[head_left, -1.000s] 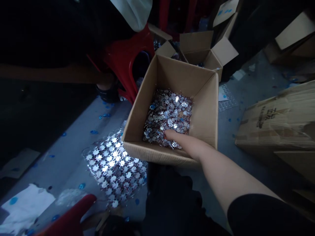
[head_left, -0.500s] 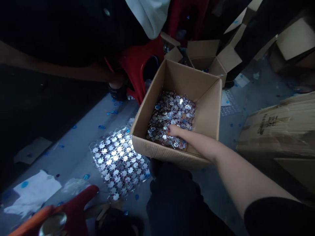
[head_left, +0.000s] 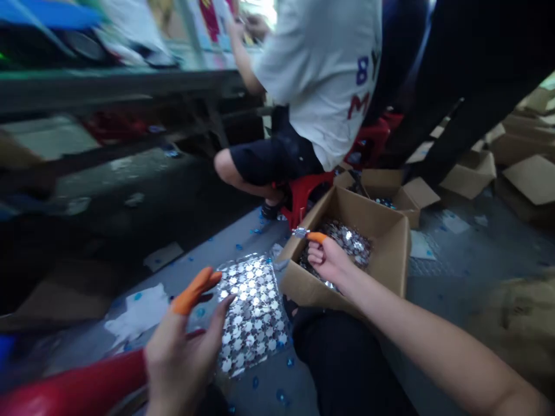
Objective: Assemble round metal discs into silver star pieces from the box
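My right hand is raised over the near left part of a deep cardboard box. Between thumb and an orange-covered index finger it pinches a small silvery toothed metal piece. Many similar shiny pieces lie heaped inside the box. My left hand is at the lower left, fingers and thumb apart with nothing between them; orange covers show on its fingers. Behind its fingertips, a clear plastic sheet with rows of silvery toothed pieces lies on the floor.
A person in a white shirt sits on a red stool beyond the box, near a long workbench. Another open carton stands behind my box. White paper and blue scraps litter the grey floor.
My right hand has come up out of the heap in the box, now pinching a toothed metal piece. My left hand has come into view, and the camera has tilted up and left.
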Available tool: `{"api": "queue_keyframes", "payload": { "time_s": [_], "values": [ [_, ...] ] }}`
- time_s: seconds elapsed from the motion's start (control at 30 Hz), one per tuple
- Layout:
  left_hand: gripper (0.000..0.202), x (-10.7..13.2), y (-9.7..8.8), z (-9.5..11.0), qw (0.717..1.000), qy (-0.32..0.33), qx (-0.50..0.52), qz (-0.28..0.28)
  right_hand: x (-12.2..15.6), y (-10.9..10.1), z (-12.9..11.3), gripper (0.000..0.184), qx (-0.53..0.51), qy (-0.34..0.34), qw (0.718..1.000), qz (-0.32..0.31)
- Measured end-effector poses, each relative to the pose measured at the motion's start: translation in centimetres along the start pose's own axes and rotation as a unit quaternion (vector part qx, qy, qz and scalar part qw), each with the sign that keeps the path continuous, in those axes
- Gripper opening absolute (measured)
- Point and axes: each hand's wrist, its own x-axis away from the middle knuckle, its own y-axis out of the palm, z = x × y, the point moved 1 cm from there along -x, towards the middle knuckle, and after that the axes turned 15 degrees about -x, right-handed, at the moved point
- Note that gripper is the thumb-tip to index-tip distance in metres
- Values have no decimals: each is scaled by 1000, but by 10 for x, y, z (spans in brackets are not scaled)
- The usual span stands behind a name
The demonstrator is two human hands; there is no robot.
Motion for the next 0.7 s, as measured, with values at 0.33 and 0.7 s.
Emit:
{"api": "queue_keyframes", "payload": {
  "time_s": [0.33, 0.7],
  "values": [
    [67, 0, -45, -49, 978, 96, -93, 161, 112, 183, 59, 22, -313, 246, 915, -71],
    [64, 7, -48, -65, 972, 118, -155, 133, 113, 185, 94, 20, -314, 300, 898, -77]
  ]
}}
